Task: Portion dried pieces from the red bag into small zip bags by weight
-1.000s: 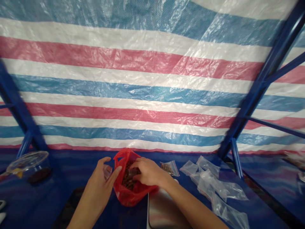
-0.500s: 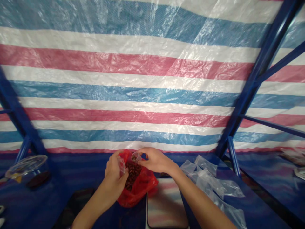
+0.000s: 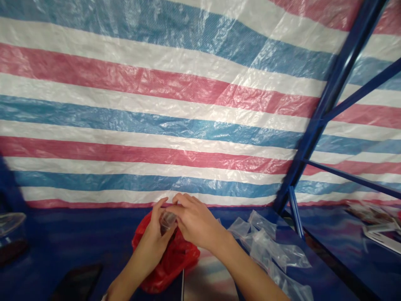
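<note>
Over the red plastic bag (image 3: 175, 261), both of my hands meet at a small clear cup (image 3: 168, 218). My left hand (image 3: 155, 238) is curled round a clear plastic bag, of which little shows between the fingers. Tipped toward that bag, the cup is pinched in the fingers of my right hand (image 3: 197, 217). Its contents cannot be made out. The red bag lies crumpled on the blue surface, its inside mostly hidden by my hands.
Beside my right forearm lie several clear plastic bags (image 3: 269, 246). A flat reflective device (image 3: 208, 278) is right of the red bag. At the far left stands a clear round container (image 3: 12, 234); a dark object (image 3: 78, 282) lies nearer. Blue metal posts (image 3: 313, 125) rise before a striped sheet (image 3: 156, 159).
The cup has gone from above the brown pieces in the red bag to my left hand, and it is now tipped. My hands have come together. The view has turned slightly right.
</note>
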{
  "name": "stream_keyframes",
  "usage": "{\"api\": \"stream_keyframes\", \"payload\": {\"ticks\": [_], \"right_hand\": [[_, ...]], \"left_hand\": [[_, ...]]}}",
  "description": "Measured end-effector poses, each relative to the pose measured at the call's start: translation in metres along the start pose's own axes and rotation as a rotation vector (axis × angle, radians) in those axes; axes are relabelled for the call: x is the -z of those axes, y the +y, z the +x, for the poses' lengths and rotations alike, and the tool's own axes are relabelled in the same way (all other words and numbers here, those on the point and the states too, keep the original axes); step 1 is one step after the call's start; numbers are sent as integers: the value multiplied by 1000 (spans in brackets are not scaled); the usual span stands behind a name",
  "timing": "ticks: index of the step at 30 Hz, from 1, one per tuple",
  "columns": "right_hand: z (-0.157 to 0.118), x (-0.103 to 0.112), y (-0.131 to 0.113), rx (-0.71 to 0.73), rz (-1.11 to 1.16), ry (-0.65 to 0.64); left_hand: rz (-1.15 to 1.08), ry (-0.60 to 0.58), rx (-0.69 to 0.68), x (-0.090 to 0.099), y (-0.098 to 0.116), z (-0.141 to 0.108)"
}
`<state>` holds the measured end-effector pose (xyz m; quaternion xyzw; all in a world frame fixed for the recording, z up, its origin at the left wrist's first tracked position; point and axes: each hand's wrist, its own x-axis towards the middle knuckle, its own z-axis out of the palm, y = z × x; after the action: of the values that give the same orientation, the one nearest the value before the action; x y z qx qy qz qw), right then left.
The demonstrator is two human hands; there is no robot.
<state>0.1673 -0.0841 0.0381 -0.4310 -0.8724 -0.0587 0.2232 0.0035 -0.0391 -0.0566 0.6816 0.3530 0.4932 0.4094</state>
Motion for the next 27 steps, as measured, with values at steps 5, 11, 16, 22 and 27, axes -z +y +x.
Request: {"api": "stream_keyframes", "payload": {"ticks": [5,11,16,22,27], "right_hand": [[3,0,-1,21,-17,42],[2,-2,0,-136,-39,122],[-1,-25,0,-115,-48,-205],[6,-46,-7,-155,-132,-339],[9,-53,-2,-148,-162,-272]], "left_hand": [[-25,4,28,5,7,-6],[-59,192,61,23,21,-3],[-184,350,166,53,45,2],[335,224,261,76,37,2],[808,9,468,70,17,-8]]}}
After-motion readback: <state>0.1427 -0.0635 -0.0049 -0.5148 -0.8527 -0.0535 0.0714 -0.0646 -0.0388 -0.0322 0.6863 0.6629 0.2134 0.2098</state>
